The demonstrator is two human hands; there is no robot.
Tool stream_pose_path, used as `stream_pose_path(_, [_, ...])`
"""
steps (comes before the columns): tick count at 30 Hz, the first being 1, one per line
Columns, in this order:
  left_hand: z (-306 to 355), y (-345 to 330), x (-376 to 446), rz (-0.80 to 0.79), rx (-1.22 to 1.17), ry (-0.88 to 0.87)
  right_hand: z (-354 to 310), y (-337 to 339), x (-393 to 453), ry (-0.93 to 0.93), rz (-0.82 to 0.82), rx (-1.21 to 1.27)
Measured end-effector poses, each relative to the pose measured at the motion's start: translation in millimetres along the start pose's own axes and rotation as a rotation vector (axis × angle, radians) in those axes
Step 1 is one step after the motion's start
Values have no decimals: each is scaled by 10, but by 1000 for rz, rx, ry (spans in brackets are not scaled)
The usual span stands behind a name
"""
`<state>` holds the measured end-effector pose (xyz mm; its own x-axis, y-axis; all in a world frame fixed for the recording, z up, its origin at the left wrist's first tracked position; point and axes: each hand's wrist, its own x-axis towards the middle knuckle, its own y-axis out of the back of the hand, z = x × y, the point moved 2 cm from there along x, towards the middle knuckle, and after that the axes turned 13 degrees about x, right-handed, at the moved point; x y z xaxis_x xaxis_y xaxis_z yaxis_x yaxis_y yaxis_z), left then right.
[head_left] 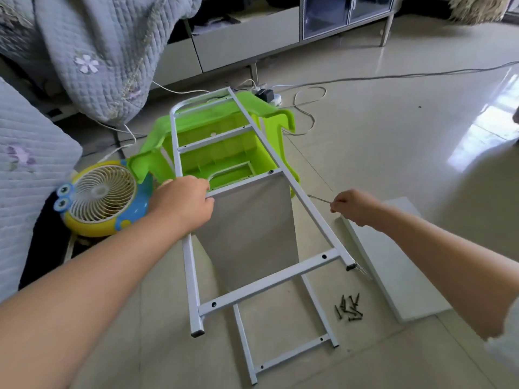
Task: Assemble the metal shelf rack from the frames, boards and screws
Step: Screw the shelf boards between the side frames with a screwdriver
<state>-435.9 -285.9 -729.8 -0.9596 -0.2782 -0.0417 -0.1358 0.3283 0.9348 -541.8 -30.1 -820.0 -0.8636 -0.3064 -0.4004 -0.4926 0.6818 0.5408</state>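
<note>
- Left hand (pixel 184 203) is gripping the upper frame (pixel 283 272) where the board (pixel 250 231) is meeting its crossbar.
- Right hand (pixel 355 206) is pinching a thin tool (pixel 317 198) beside the frame's rail.
- Likely step: fastening this board; next, a screw from the pile of screws (pixel 349 308) lying on the floor (pixel 393 122).

white frame (pixel 261 153) tilted over board (pixel 252 228)

The frame (pixel 292 189) lies tilted in front of me, its far end on the stool (pixel 224 144), with a board (pixel 250 228) hanging under it and a second frame (pixel 280 357) on the floor beneath its near end. My left hand (pixel 184 203) is on its left rail and my right hand (pixel 354 206) is just right of it. The fan (pixel 98 197) sits left, the screws (pixel 348 307) and another board (pixel 393 262) right.
</note>
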Motion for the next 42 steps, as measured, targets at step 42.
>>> stream_pose_path(42, [1249,206,355,-178,-255,180,1513,92,-629,-200,-266,-482])
